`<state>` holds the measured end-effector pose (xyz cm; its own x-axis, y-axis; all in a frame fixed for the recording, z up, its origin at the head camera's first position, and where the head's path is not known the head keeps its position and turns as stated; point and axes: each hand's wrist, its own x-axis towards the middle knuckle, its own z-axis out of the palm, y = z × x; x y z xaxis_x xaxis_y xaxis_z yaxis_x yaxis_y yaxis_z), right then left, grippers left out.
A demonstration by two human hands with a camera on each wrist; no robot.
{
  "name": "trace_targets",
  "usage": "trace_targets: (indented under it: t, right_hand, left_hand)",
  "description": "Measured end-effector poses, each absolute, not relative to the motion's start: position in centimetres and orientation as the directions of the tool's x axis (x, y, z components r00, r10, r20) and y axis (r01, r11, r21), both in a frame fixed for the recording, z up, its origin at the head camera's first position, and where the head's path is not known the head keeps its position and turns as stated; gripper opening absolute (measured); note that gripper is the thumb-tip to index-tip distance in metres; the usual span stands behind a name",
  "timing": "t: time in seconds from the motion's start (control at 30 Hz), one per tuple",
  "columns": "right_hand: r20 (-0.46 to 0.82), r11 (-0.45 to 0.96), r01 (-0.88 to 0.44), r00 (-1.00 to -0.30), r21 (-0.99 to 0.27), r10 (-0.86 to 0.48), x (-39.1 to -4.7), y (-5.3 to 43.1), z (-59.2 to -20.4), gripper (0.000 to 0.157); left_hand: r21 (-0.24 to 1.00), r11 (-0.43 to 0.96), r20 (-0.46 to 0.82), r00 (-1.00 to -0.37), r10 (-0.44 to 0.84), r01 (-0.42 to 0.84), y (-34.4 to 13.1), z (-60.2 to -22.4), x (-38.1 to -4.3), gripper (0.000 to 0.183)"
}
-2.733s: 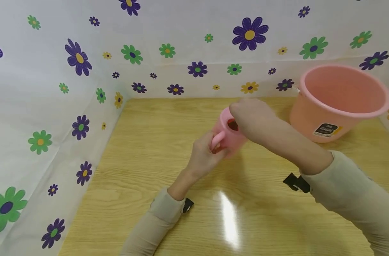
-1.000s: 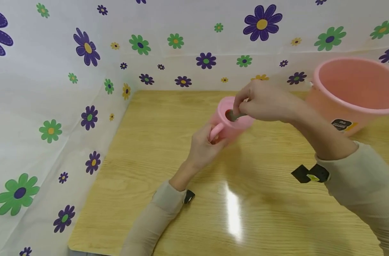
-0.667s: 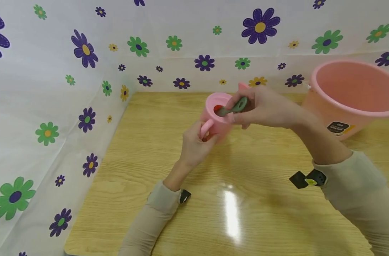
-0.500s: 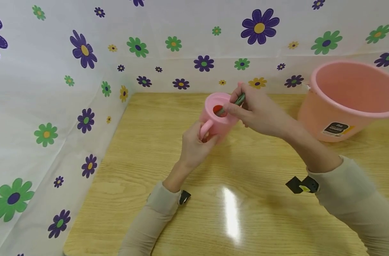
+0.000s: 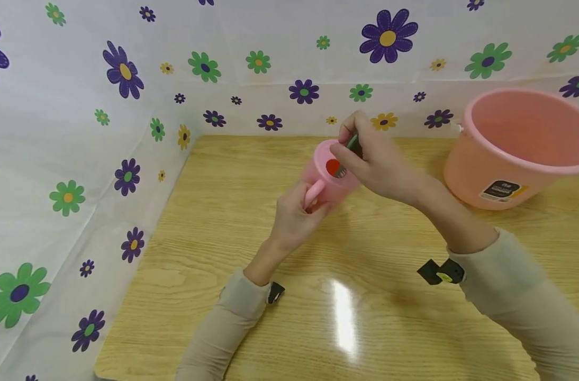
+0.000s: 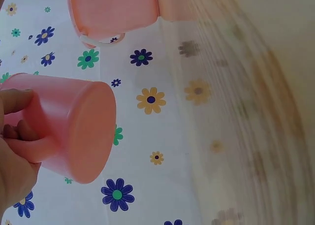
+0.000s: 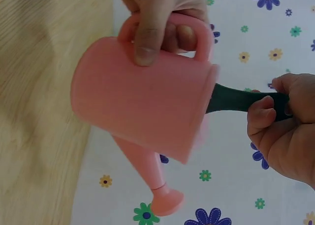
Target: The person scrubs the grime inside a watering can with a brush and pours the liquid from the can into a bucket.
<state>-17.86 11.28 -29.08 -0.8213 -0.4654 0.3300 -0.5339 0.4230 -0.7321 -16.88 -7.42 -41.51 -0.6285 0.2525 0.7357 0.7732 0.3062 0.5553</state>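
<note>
- The pink watering can is in the left hand, held clear of the table, its opening turned up toward the head camera.
- That hand's fingers are curled through the handle, with the thumb lying against the can's wall.
- The green tool runs from the right hand into the can's opening; a toothed part shows there, beside something red.
- The right hand pinches the tool's outer end between thumb and fingers, just beside the can's rim.
- The spout leaves the can on the side away from the left hand's grip.
- A pink bucket stands on the table to the right of both grips, well apart from the can.
- Below the hands, light-coloured sleeves cover both forearms, with small black pieces at the cuffs.
- A white flower-patterned cloth rises beyond the hands and to their left.
</note>
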Motion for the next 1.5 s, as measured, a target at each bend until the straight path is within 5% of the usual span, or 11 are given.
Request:
trace_targets:
  t: [0.27,0.8,1.3,1.5]
  right_hand:
    - [0.176,0.533,-0.497,-0.822,-0.685,-0.541,-18.8,10.7,-28.9,0.008]
    - [0.149,0.616,-0.447,-0.868,-0.649,-0.473,-18.6,11.7,-27.8,0.005]
    - [0.186,0.521,-0.641,-0.713,-0.564,-0.676,-18.6,12.9,-27.3,0.011]
    - [0.086,0.610,-0.608,-0.741,-0.508,-0.666,-19.0,11.5,-27.7,0.008]
  left_hand:
    - [0.557,0.309,0.750,-0.627,0.212,0.771,-7.2,-41.2,-17.2,0.024]
    - [0.612,0.249,0.700,-0.661,0.270,0.750,-5.8,-42.0,-16.9,0.024]
    - [0.603,0.223,0.723,-0.643,0.254,0.766,-5.4,-42.0,-16.3,0.024]
    - [0.613,0.238,0.726,-0.656,0.209,0.754,-5.5,-42.2,-16.1,0.024]
